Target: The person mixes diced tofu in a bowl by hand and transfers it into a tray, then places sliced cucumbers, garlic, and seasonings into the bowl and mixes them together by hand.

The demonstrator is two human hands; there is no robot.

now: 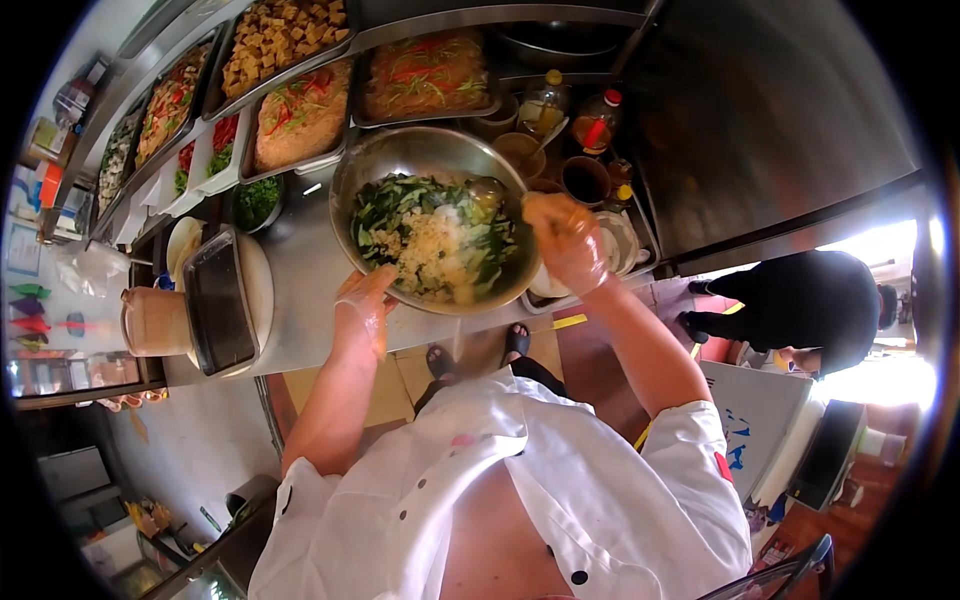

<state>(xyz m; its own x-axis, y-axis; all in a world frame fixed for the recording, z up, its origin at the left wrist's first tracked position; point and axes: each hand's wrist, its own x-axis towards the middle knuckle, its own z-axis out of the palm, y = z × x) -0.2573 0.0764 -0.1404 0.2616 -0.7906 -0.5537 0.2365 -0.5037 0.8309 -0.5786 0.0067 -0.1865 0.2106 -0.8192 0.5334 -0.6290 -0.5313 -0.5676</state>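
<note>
A large metal mixing bowl (347, 210) sits at the front of the steel counter. In it are chopped dark green vegetables (395, 200) with minced garlic and a white powdery seasoning (440, 225) on top. My left hand (364, 308), in a clear plastic glove, grips the near left rim, its thumb over the edge. At the bowl's right side, my gloved right hand (566, 238) is closed on what appears to be a metal ladle (487, 192); its rounded head lies among the greens. Most of the handle is hidden by the fist.
Trays of shredded noodles with peppers (425, 75) and tofu cubes (280, 45) line the back. Bottles (596, 122) and sauce containers (585, 180) stand right of the bowl. A dark rectangular tray (220, 300) lies left. Another person (810, 305) in black is at far right.
</note>
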